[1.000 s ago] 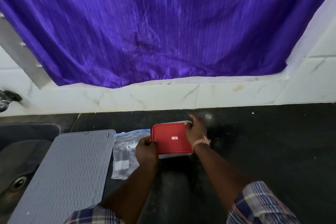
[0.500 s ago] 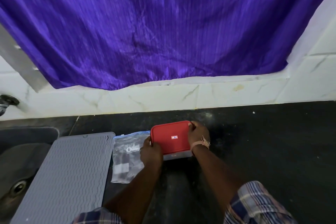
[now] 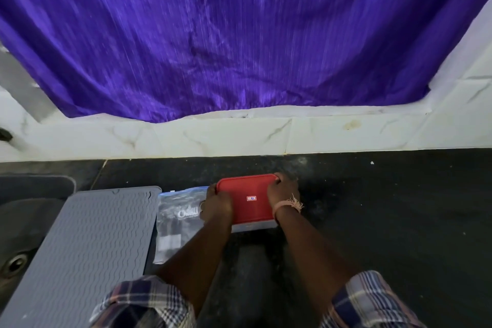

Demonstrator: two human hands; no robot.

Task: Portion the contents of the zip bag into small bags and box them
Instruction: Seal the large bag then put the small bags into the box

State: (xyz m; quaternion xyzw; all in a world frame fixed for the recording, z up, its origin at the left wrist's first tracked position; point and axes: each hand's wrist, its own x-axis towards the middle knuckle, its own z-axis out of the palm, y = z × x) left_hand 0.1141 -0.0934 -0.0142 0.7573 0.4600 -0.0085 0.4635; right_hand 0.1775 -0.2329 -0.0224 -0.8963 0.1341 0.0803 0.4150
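Both hands, L [image 3: 218, 205] & R [image 3: 282, 191], grip smooth red rect. lid [image 3: 249, 198].

White lettering on the clear zip bag [image 3: 177, 217] is partly covered by the left hand [image 3: 217, 205] and too blurred to read. The red lid [image 3: 246, 198] carries a small label, also illegible.

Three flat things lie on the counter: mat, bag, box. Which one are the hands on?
The red-lidded box. The left hand and right hand grip its ends; the zip bag and grey mat lie untouched left of it.
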